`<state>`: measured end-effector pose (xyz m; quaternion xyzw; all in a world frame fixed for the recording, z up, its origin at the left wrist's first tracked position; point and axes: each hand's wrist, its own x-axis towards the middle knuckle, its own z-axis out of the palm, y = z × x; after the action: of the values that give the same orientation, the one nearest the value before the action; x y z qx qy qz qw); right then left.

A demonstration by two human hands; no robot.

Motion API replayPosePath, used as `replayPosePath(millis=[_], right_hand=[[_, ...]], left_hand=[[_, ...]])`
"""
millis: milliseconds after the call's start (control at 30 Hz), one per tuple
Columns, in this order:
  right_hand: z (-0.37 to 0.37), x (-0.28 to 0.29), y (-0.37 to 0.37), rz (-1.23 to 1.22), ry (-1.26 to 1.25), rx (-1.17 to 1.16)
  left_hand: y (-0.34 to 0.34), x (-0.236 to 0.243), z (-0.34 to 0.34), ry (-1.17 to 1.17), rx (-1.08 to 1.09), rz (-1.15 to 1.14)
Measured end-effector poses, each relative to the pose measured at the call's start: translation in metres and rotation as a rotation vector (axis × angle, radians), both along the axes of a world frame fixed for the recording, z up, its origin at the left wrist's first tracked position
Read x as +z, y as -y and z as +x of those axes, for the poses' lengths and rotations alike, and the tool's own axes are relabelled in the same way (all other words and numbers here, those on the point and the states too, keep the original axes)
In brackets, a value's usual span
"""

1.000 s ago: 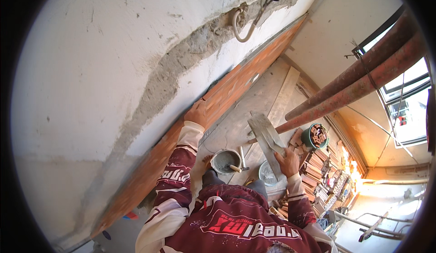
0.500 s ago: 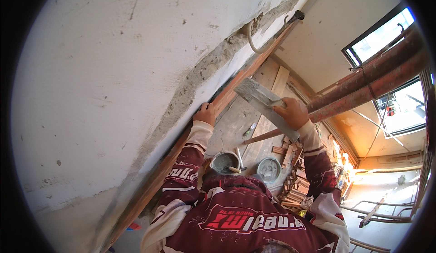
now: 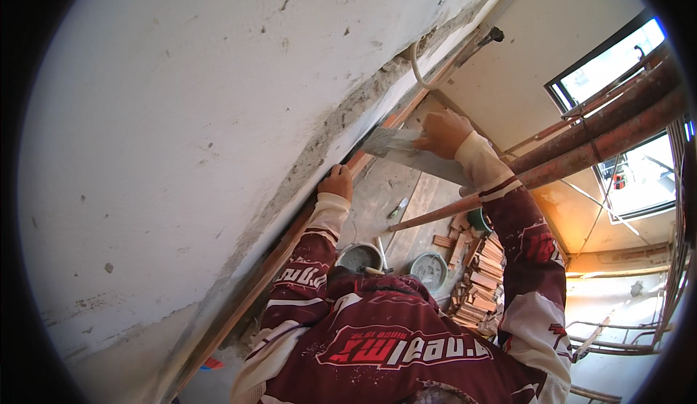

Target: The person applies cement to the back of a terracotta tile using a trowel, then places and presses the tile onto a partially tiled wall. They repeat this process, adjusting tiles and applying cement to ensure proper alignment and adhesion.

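My right hand (image 3: 444,134) is wrapped round the handle of a flat metal plastering trowel (image 3: 414,157). The trowel's left end lies at the long wooden batten (image 3: 398,117) that runs along the wall; whether it touches the batten I cannot tell. Nearer to me, my left hand (image 3: 336,183) grips the same batten, fingers bent over its edge and the thumb side hidden. Just left of the batten rises the white wall (image 3: 189,128), with a rough strip of bare grey mortar (image 3: 312,150) running slantwise along it.
Below stand a bucket of grey mortar (image 3: 359,256) and a second round bucket (image 3: 428,272), with a hammer (image 3: 382,254) between. Stacked wood pieces (image 3: 483,280) lie to the right. Reddish pipes (image 3: 566,168) cross at right. A bent conduit (image 3: 418,66) sticks out of the wall.
My right hand has moved farther away, bringing the trowel's end in against the line of the batten. The left hand sits slightly farther right in view, still on the batten.
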<state>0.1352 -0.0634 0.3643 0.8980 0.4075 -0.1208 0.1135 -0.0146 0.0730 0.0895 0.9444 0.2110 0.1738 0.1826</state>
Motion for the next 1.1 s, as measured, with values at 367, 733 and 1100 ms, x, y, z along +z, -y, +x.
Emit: replayPosePath(millis=[367,733,1100], right_hand=[[-0.023,0.007,-0.054,-0.147,-0.043,0.066],[-0.017,-0.001,-0.066,-0.201,-0.018,0.014],[0.006,-0.015,-0.061,-0.163,0.077,-0.013]], left_hand=[[0.001,-0.001,-0.003,0.016,-0.008,-0.027],[0.002,0.012,-0.006,-0.048,-0.014,-0.047],[0.007,0.017,-0.002,-0.092,0.010,-0.031]])
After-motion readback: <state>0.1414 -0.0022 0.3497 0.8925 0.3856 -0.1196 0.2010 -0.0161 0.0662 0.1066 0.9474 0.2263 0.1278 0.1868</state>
